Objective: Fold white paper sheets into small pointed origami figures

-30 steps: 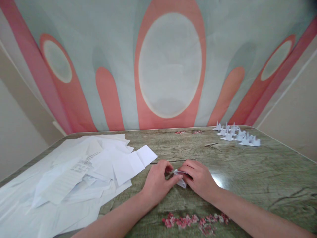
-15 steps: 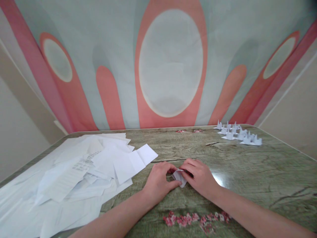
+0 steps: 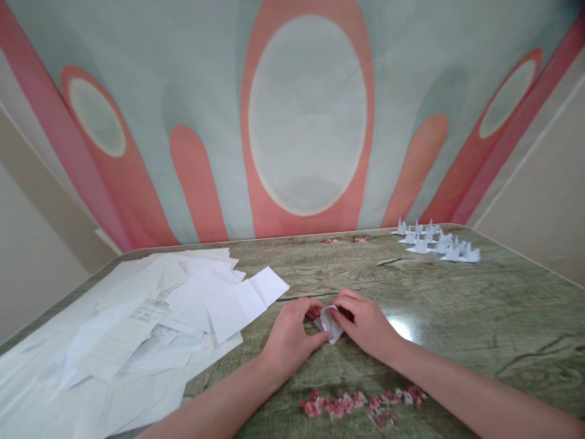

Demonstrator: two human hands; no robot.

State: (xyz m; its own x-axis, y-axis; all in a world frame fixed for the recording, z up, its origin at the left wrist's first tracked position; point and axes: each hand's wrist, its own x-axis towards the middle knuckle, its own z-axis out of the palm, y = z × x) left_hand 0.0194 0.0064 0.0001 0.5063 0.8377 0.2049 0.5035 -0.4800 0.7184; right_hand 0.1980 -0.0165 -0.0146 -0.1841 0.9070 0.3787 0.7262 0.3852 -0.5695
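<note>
Hands pinching folded paper, edges (partly) hidden

Over here the single camera sits on the person's head, facing forward and down. It's close above the arms, which come in from the bottom of the frame; the table spans the lower half, the far wall the upper.
</note>
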